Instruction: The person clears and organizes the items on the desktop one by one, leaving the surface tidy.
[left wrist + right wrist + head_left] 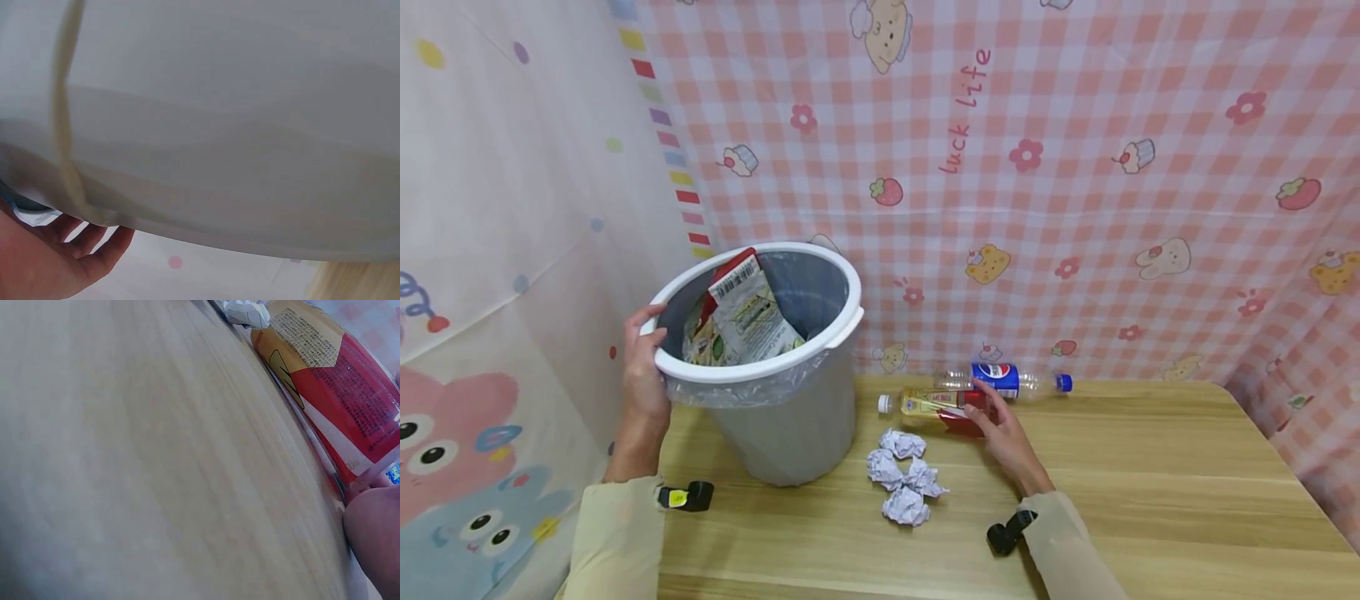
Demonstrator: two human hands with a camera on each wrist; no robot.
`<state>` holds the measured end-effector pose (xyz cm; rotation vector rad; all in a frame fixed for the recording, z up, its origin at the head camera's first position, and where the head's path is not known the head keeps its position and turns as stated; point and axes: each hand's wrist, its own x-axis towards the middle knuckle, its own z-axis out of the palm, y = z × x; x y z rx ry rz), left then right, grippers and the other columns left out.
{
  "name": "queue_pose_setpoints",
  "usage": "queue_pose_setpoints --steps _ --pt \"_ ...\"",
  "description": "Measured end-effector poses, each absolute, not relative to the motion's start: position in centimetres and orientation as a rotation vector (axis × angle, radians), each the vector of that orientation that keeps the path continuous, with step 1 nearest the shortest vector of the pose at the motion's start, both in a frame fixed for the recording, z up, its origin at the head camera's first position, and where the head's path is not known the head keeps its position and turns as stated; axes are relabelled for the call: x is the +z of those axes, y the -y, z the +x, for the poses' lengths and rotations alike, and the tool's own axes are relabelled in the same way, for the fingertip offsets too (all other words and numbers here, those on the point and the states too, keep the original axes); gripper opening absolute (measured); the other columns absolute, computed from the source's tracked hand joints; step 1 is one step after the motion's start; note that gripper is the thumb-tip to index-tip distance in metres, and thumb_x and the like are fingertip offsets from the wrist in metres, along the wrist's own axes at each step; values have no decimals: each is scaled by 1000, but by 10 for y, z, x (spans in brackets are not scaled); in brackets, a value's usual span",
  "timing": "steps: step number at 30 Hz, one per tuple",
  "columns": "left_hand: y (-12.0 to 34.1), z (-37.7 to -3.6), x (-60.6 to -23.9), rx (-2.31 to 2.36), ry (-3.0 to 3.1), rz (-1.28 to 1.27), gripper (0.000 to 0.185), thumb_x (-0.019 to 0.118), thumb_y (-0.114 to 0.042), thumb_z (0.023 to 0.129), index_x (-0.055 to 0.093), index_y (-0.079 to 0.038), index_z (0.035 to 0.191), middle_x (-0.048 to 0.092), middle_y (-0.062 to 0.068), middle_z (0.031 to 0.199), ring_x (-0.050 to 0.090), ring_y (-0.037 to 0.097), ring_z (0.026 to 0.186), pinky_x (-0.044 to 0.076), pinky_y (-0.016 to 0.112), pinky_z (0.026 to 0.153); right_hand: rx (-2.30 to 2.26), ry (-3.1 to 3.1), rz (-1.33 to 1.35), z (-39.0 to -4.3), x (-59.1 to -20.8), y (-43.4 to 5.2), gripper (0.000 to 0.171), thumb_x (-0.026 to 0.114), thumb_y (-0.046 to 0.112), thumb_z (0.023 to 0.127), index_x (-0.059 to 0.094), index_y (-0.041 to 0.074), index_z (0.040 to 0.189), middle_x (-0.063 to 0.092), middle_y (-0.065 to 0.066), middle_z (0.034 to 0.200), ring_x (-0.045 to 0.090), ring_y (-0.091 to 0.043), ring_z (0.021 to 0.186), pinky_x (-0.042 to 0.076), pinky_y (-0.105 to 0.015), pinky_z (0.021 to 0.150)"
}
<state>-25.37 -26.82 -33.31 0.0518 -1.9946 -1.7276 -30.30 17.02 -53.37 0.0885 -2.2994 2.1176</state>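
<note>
A grey trash bin (pixel 797 433) with a white rim and a clear liner stands at the left of the table. My left hand (pixel 643 379) grips its rim, and in the left wrist view the fingers (pixel 103 253) lie against the bin's side. Inside the bin sits a flattened printed carton (pixel 748 312). My right hand (pixel 1011 442) holds the base end of a plastic bottle (pixel 928 403) lying on its side, with a red and yellow label and a white cap. Right behind it lies a clear bottle (pixel 1006 381) with a blue label and blue cap.
Several crumpled paper balls (pixel 906 506) lie between the bin and my right forearm. A wooden table (pixel 1180 467) carries everything. Pink checked cloth (pixel 1075 217) hangs along its back edge, and a white patterned curtain (pixel 535 208) hangs at the left.
</note>
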Motion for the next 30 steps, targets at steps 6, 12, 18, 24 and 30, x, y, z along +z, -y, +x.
queue_pose_setpoints --steps 6,12,18,24,30 --pt "266 -255 -331 -1736 1984 48 45 26 -30 103 37 -27 146 28 -2 154 29 21 135 27 41 110 2138 2261 105 -303 -534 -171 53 60 23 99 42 19 149 52 -16 136 51 -19 119 42 -24 97" --pt "266 -255 -332 -1745 1989 38 45 25 -29 103 36 -25 146 28 -2 155 28 22 136 27 41 110 2133 2273 32 -302 -532 -173 53 59 33 99 42 23 148 48 -12 141 45 -23 126 33 -37 108" --pt "267 -255 -334 -1736 2004 47 46 24 -28 103 35 -25 147 26 -1 156 27 22 137 25 39 111 2127 2271 -18 -301 -529 -176 51 57 37 100 42 26 147 44 -11 144 42 -26 130 29 -44 112" --pt "268 -254 -334 -1734 2008 55 45 24 -29 103 35 -25 147 26 -2 156 28 22 137 28 40 110 2153 2256 -33 -300 -525 -178 53 56 39 100 40 27 149 39 -11 151 34 -28 141 21 -48 117" --pt "268 -252 -333 -1734 2001 57 45 25 -30 103 35 -27 147 27 -2 156 28 23 137 31 40 110 2137 2275 -36 -298 -514 -180 54 54 43 100 39 29 149 33 -10 157 26 -29 146 18 -50 118"
